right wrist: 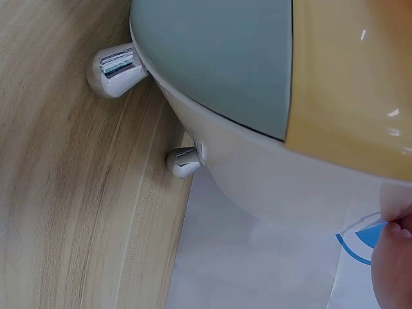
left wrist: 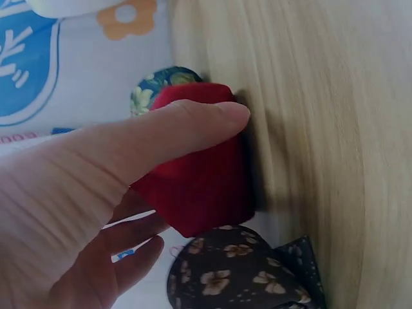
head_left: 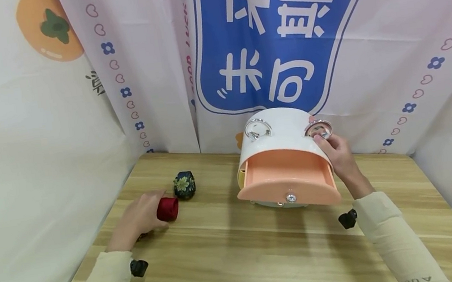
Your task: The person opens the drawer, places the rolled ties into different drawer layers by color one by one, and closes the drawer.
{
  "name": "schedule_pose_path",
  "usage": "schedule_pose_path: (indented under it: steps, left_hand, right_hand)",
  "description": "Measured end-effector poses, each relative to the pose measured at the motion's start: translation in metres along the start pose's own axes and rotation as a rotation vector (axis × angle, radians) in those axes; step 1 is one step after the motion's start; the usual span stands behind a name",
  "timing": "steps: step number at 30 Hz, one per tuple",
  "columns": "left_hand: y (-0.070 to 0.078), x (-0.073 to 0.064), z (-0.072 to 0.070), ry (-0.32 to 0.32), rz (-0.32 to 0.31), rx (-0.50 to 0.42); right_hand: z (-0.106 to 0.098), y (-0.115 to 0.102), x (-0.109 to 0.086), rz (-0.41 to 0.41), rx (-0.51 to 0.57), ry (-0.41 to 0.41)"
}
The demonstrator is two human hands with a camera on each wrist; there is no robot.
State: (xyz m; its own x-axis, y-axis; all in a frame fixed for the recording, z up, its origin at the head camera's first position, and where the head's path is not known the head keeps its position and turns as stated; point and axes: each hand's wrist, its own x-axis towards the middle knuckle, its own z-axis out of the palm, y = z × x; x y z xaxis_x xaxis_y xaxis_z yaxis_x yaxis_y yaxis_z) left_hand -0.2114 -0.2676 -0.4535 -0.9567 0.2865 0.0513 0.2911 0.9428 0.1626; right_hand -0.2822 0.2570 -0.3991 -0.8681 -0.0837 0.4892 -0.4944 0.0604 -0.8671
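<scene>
My left hand grips a rolled-up red necktie between thumb and fingers, low over the wooden table. Just beyond it sits a dark rolled necktie with yellow-green flowers. A brown floral rolled necktie lies beside the red one in the left wrist view, mostly hidden by my hand in the head view. My right hand holds the white clock-shaped drawer box at its upper right, thumb against a round silver bell. The box's peach top drawer is pulled out, its visible inside bare.
Below the peach drawer, the right wrist view shows a yellow drawer, a grey-green drawer and silver feet. The box stands near the back of the table, before a printed curtain. A white cloth wall borders the left.
</scene>
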Motion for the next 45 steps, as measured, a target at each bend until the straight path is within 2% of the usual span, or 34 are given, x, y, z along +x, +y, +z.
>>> schedule_pose_path:
  steps: [3,9,16,22,25,32,40,45]
  left_hand:
    - [-0.007,0.003,0.006,-0.036,-0.022,0.004]
    - [-0.012,0.010,0.012,-0.071,-0.057,0.015]
    - [-0.010,0.011,0.013,-0.070,-0.064,0.037]
    - [-0.006,0.011,0.010,-0.051,-0.067,0.068]
    - [-0.002,0.012,0.005,-0.037,-0.062,0.088]
    - [0.018,0.009,-0.014,-0.021,-0.028,0.100]
    - [0.040,0.007,-0.033,-0.038,0.007,0.086]
    - [0.058,0.011,-0.051,-0.032,0.046,0.064]
  right_hand:
    - [0.001,0.001,0.000,-0.022,0.024,-0.024]
    - [0.002,0.005,-0.002,-0.032,0.024,-0.006]
    - [0.003,0.006,-0.002,-0.079,0.067,-0.049]
    - [0.004,0.006,-0.005,-0.038,0.024,-0.019]
    - [0.004,0.006,-0.006,-0.030,0.017,-0.010]
    - [0.004,0.006,0.000,-0.102,0.071,-0.053]
    - [0.004,0.006,0.000,-0.082,0.054,-0.035]
    - [0.003,0.002,0.000,-0.051,0.016,-0.015]
